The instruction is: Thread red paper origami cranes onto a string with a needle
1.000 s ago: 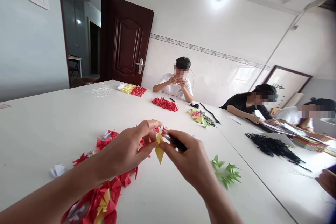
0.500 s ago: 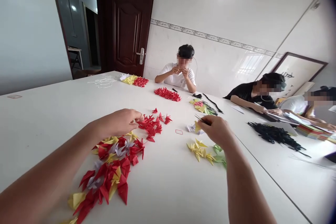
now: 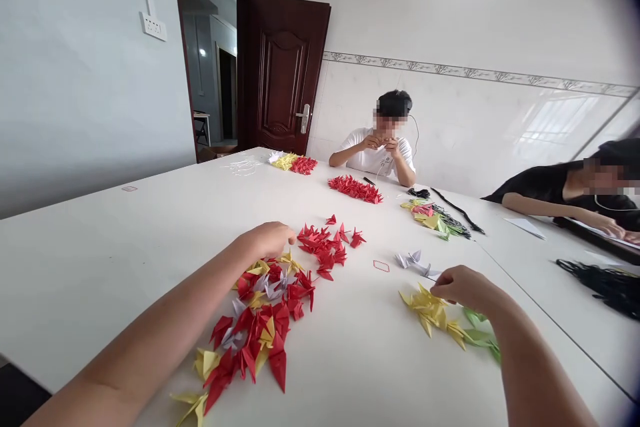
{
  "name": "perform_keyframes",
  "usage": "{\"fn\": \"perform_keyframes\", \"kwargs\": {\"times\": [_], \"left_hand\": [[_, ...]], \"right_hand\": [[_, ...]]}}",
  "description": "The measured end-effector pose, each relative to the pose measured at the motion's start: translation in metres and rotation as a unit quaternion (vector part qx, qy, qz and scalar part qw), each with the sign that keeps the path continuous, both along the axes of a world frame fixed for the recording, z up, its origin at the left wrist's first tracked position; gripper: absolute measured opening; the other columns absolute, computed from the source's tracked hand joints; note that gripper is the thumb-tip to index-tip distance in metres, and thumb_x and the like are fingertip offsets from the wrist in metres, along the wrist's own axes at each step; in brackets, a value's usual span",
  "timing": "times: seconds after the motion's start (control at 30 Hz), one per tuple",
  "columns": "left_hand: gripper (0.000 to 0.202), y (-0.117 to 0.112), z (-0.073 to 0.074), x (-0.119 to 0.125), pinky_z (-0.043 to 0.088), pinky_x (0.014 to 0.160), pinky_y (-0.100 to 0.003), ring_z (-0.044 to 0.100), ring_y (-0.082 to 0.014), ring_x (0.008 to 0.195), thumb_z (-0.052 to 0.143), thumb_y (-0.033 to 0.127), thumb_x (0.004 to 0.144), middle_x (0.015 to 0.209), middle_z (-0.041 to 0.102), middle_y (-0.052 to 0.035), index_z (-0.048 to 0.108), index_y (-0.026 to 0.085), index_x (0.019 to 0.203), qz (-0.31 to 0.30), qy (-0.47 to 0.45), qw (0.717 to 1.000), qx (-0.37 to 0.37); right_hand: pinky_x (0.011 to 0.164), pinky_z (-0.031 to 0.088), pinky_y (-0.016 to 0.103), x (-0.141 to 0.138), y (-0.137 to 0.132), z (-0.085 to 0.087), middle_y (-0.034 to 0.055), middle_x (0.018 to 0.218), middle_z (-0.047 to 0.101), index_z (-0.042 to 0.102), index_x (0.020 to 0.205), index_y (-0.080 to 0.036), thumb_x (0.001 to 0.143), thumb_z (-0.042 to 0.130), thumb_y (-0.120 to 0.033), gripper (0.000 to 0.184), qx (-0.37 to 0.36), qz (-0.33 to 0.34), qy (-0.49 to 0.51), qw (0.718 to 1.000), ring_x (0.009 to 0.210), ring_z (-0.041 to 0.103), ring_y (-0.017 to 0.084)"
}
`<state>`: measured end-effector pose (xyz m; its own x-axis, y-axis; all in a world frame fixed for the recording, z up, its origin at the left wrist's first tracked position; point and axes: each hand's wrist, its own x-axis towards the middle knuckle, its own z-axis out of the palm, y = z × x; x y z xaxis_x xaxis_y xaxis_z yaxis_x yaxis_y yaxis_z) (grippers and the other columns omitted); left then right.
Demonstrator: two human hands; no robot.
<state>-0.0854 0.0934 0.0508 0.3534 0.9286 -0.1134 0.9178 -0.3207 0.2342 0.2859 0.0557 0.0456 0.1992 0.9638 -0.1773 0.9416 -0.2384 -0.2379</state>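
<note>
My left hand [image 3: 267,239] hovers over the left edge of a small pile of red folded paper cranes [image 3: 323,250]. Its fingers bend downward, loosely apart, and its underside is hidden. Nearer me lies a mixed heap of red, yellow and pale purple paper cranes [image 3: 260,320]. On the right, my right hand [image 3: 463,288] is closed round tweezers, mostly covered by the fingers. Its fingertips are at a cluster of yellow paper cranes [image 3: 430,310]. Green paper cranes [image 3: 483,337] lie below that hand, and pale purple ones [image 3: 413,260] just beyond it.
Across the white table [image 3: 340,360] a person in a white shirt [image 3: 380,150] sits behind red cranes [image 3: 355,188]. A person in black [image 3: 545,180] leans over papers at right. Black cords [image 3: 597,283] and colourful crane strings [image 3: 435,217] lie on the right side.
My view has turned left. My right hand has moved from the pale purple cranes toward me to the yellow cluster. My left hand stays beside the red pile, its fingers now bent lower.
</note>
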Motion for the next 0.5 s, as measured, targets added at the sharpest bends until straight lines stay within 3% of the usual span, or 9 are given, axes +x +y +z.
{"fn": "perform_keyframes", "kwargs": {"times": [0.1, 0.3, 0.4, 0.5], "left_hand": [[0.036, 0.001, -0.008, 0.005, 0.039, 0.055, -0.021, 0.058, -0.0153, 0.067, 0.055, 0.013, 0.061, 0.09, 0.066, -0.0049, 0.064, 0.024, 0.094, -0.016, -0.018, 1.0, 0.017], [0.014, 0.003, -0.011, 0.003, 0.036, 0.05, -0.024, 0.053, -0.0151, 0.052, 0.052, 0.01, 0.061, 0.061, 0.06, -0.0028, 0.064, 0.017, 0.062, -0.03, -0.023, 0.999, 0.015], [0.014, 0.003, 0.0, 0.003, 0.042, 0.063, -0.025, 0.057, -0.0175, 0.07, 0.05, 0.014, 0.067, 0.077, 0.062, -0.0047, 0.063, 0.018, 0.066, -0.054, -0.045, 0.996, 0.063], [0.019, -0.004, 0.012, 0.011, 0.042, 0.077, -0.026, 0.056, -0.0173, 0.085, 0.044, 0.022, 0.077, 0.093, 0.062, -0.0053, 0.063, 0.018, 0.079, -0.061, -0.155, 0.977, 0.134]], "right_hand": [[0.047, 0.036, 0.025, -0.002, -0.003, 0.005, 0.0027, 0.06, 0.063, 0.064, 0.06, -0.02, 0.061, 0.058, -0.032, 0.013, 0.01, -0.003, 0.007, 1.0, 0.055, 0.056, 0.017], [0.051, 0.039, 0.026, -0.02, -0.012, 0.021, 0.0045, 0.07, 0.064, 0.065, 0.073, -0.02, 0.069, 0.053, -0.042, 0.025, 0.071, 0.02, 0.005, 0.997, 0.065, 0.058, 0.019], [0.05, 0.038, 0.026, -0.038, -0.018, 0.03, 0.0034, 0.067, 0.064, 0.066, 0.074, -0.021, 0.072, 0.05, -0.047, 0.031, 0.129, 0.051, 0.015, 0.99, 0.061, 0.057, 0.019], [0.052, 0.039, 0.027, -0.063, -0.026, 0.039, 0.0022, 0.066, 0.064, 0.067, 0.083, -0.021, 0.074, 0.048, -0.048, 0.034, 0.208, 0.069, 0.065, 0.974, 0.06, 0.056, 0.018]]}}
